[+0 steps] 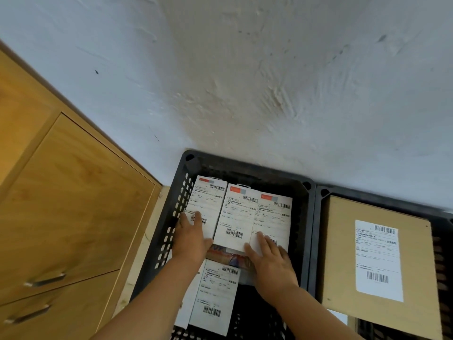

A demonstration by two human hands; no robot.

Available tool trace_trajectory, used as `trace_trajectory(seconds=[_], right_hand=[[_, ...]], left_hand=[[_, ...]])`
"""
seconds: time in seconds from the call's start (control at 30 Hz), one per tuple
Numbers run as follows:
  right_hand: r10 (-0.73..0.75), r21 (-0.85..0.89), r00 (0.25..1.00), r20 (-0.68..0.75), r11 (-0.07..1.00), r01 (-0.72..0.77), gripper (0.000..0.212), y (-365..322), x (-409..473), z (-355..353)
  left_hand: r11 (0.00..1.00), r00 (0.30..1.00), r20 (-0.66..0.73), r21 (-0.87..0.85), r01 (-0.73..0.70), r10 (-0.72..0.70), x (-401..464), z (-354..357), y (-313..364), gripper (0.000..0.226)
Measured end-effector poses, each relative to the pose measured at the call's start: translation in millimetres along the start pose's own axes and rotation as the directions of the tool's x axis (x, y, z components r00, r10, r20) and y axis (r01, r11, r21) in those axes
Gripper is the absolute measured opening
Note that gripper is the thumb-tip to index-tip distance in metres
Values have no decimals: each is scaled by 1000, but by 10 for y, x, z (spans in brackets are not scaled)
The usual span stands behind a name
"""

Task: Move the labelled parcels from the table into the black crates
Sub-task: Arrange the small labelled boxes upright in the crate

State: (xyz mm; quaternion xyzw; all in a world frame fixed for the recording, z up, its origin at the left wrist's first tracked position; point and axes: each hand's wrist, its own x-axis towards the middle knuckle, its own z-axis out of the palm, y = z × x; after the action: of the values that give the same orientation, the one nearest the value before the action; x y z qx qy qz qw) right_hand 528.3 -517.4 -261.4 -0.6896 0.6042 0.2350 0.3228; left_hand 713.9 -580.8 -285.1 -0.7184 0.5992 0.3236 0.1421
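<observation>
A black crate (245, 165) stands against the wall and holds several white labelled parcels. Three lie side by side at its far end: a left parcel (209, 197), a middle parcel (236, 217) and a right parcel (274, 214). A fourth labelled parcel (217, 295) lies nearer me. My left hand (192, 239) rests flat on the left parcel's near end. With fingers straight, my right hand (269, 258) presses on the right parcel's near end. A second black crate (318, 217) on the right holds a brown cardboard parcel (343, 253) with a white label.
A wooden cabinet (61, 204) with two metal handles stands to the left of the crates. The pale rough wall (269, 82) rises directly behind both crates. A colourful packet (228, 258) shows between the white parcels.
</observation>
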Motion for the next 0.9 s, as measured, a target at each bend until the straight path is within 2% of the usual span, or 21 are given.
trace_trajectory(seconds=[0.17, 0.27, 0.4, 0.63, 0.9], right_hand=[[14, -5, 998, 66, 1000, -14, 69, -41, 14, -151], [45, 65, 998, 39, 997, -47, 64, -72, -79, -293], [89, 168, 995, -36, 982, -81, 66, -125, -397, -550], [199, 353, 968, -152, 926, -135, 56, -126, -1246, -877], [270, 435, 914, -302, 892, -120, 55, -28, -2302, -1168]], left_hand=[[988, 980, 127, 0, -153, 152, -124, -61, 2, 75], [960, 942, 195, 12, -280, 272, -260, -146, -8, 64], [948, 936, 152, -5, -319, 316, -533, -339, 4, 57], [907, 903, 88, -25, -420, 420, -1221, -877, 186, 46], [845, 845, 29, -54, -531, 533, -1934, -1230, 668, 58]])
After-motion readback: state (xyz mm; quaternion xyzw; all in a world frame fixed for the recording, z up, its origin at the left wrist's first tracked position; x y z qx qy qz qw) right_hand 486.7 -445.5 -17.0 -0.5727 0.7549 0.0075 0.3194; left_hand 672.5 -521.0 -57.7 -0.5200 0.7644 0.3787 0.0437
